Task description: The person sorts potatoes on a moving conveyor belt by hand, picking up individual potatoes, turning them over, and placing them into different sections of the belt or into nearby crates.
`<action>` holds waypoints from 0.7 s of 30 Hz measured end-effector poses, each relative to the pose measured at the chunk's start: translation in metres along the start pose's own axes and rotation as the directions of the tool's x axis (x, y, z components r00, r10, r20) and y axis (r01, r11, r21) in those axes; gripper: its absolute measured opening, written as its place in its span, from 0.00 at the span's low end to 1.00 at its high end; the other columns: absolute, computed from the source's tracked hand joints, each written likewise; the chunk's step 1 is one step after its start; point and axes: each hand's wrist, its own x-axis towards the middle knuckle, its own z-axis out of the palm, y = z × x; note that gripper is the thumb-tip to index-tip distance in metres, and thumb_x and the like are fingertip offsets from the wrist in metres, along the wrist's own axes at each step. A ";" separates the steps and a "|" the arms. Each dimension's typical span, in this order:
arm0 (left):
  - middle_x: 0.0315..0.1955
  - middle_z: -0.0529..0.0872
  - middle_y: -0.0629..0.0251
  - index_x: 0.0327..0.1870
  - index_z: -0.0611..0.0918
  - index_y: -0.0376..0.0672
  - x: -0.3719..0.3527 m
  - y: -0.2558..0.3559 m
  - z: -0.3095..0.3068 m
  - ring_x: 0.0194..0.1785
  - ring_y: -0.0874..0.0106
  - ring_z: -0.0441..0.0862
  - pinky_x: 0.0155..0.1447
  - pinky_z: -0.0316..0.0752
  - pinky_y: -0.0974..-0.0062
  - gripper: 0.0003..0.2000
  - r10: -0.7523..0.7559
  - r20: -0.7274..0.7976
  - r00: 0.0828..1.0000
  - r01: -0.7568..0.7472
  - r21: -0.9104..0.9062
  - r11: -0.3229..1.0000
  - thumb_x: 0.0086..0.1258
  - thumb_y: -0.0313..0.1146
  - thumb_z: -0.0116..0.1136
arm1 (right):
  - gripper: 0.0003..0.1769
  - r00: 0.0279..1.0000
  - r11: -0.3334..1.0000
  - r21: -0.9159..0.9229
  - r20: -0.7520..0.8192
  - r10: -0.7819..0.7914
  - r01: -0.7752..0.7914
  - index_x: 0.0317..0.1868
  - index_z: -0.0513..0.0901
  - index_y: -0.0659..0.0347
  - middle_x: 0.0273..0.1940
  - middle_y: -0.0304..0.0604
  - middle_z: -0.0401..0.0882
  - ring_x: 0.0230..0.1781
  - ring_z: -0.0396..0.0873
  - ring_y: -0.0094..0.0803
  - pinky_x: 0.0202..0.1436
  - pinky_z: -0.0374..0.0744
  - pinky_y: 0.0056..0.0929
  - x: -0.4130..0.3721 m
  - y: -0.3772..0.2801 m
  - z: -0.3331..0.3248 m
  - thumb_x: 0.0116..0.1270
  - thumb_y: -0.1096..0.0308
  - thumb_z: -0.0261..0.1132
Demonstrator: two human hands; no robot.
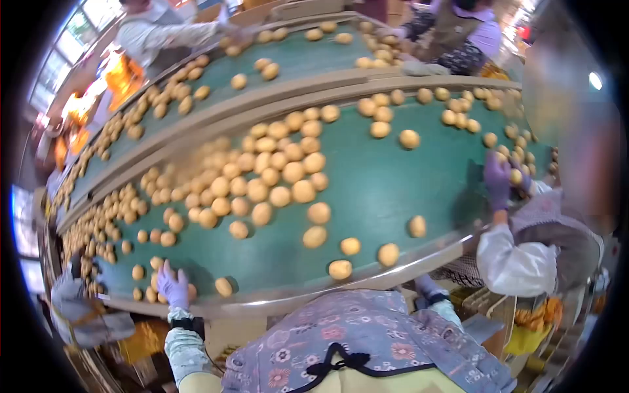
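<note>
Many round yellow-brown potatoes (303, 191) lie on a green conveyor belt (367, 177), thickest at its centre and left. My left hand (173, 287), in a purple glove, reaches over the near edge at the lower left, among a few potatoes. Its fingers are partly spread, and a potato shows right beside it; whether it touches one is unclear. My right hand (427, 287), also gloved, is low beside the apron, past the belt's near edge. Its fingers are mostly hidden and blurred.
At the right, a co-worker's purple-gloved hands (499, 177) are among potatoes. Another worker (88, 311) stands at the lower left. Behind a divider (262, 95) runs a second belt with potatoes, two people beyond it. A metal rim (288, 300) borders the near side.
</note>
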 end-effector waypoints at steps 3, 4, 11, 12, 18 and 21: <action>0.73 0.82 0.46 0.76 0.81 0.42 -0.045 0.093 -0.042 0.78 0.43 0.75 0.83 0.68 0.44 0.30 0.211 -0.068 0.975 -0.221 -0.361 0.906 0.71 0.33 0.71 | 0.21 0.641 0.952 0.300 0.721 -0.265 0.055 0.66 0.88 0.70 0.60 0.49 0.93 0.67 0.88 0.40 0.76 0.83 0.36 -0.072 -0.153 -0.053 0.89 0.60 0.67; 0.72 0.83 0.46 0.76 0.81 0.41 -0.056 0.120 -0.049 0.79 0.44 0.75 0.85 0.65 0.41 0.31 0.290 -0.004 0.957 -0.266 -0.408 0.873 0.69 0.33 0.71 | 0.20 0.704 0.943 0.212 0.627 -0.332 0.256 0.67 0.87 0.70 0.62 0.49 0.92 0.67 0.87 0.39 0.75 0.83 0.37 -0.076 -0.185 -0.062 0.89 0.61 0.65; 0.76 0.78 0.47 0.78 0.78 0.40 -0.073 0.125 -0.045 0.80 0.47 0.74 0.87 0.61 0.36 0.36 0.333 -0.041 0.942 -0.303 -0.533 0.790 0.68 0.40 0.72 | 0.39 0.663 0.715 -0.525 -0.330 -0.671 0.462 0.82 0.77 0.63 0.74 0.60 0.81 0.70 0.83 0.54 0.77 0.80 0.45 0.017 -0.345 0.052 0.80 0.50 0.75; 0.76 0.79 0.47 0.78 0.78 0.40 -0.070 0.121 -0.049 0.80 0.46 0.74 0.87 0.62 0.36 0.35 0.306 -0.002 0.952 -0.262 -0.524 0.811 0.69 0.40 0.71 | 0.47 0.637 0.681 -0.524 -0.300 -0.710 0.512 0.85 0.72 0.66 0.75 0.66 0.78 0.72 0.80 0.62 0.80 0.77 0.48 0.038 -0.354 0.102 0.76 0.47 0.77; 0.77 0.79 0.46 0.78 0.78 0.38 -0.064 0.074 -0.044 0.80 0.43 0.74 0.87 0.64 0.39 0.34 0.213 0.012 0.977 -0.175 -0.529 0.830 0.72 0.42 0.71 | 0.68 0.486 0.535 -0.263 -0.232 -0.843 0.803 0.92 0.47 0.75 0.79 0.79 0.69 0.80 0.70 0.77 0.87 0.70 0.56 0.037 -0.478 0.314 0.73 0.38 0.77; 0.76 0.79 0.47 0.77 0.79 0.39 -0.056 0.056 -0.042 0.79 0.42 0.73 0.86 0.65 0.42 0.32 0.215 0.010 0.976 -0.175 -0.546 0.820 0.72 0.39 0.70 | 0.54 0.452 0.419 -0.266 0.076 -0.889 0.868 0.87 0.63 0.73 0.77 0.72 0.75 0.75 0.77 0.73 0.80 0.78 0.53 0.020 -0.518 0.333 0.76 0.44 0.74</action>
